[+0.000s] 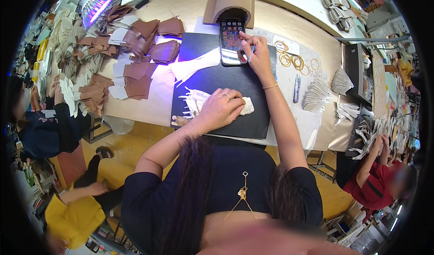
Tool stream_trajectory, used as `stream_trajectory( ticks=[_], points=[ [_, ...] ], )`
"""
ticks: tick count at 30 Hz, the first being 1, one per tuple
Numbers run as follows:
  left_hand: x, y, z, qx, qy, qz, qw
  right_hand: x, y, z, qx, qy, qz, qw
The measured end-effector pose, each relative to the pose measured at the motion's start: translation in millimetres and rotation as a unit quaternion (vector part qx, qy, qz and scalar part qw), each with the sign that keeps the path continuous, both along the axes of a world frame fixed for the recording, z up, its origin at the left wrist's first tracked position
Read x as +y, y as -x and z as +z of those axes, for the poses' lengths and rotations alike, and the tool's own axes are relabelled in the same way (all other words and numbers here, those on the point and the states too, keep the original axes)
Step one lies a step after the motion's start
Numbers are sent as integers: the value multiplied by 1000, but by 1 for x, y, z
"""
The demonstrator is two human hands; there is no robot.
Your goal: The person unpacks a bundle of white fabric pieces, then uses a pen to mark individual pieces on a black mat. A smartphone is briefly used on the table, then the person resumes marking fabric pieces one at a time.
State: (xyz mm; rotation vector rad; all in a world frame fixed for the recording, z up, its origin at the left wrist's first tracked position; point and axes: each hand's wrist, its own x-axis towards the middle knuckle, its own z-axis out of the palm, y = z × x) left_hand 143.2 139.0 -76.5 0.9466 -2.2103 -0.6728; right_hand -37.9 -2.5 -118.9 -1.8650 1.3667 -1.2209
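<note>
A smartphone (233, 42) with its screen lit leans against a brown curved stand at the far edge of a black board (217, 81). My right hand (257, 52) is at its right side, fingers bent, a fingertip at the screen. A slim pale stick (251, 55) shows between those fingers; its kind is unclear. On the board's near part my left hand (220, 108) curls over a bundle of white strip-ended pieces (194, 100). The bundle's pale end (247, 106) sticks out past the fingers. Another white fanned bundle (199, 66) lies beyond, under bright light.
Brown and white cut pieces (138, 81) are heaped at left under a lit lamp (97, 8). At right lie yellow rubber bands (296, 63), thread snips (297, 88) and grey fanned stacks (315, 94). The brown curved stand (233, 2) is at the back. Other people sit at both sides.
</note>
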Motion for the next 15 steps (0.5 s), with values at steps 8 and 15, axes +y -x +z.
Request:
stream_trajectory(
  ticks=[8, 15],
  points=[
    [0, 0, 0, 2, 1, 2, 1000, -22, 2, -1, -18, 28, -7, 999],
    [1, 0, -1, 1, -2, 2, 1000, -11, 7, -2, -70, 27, 2, 997]
  ],
)
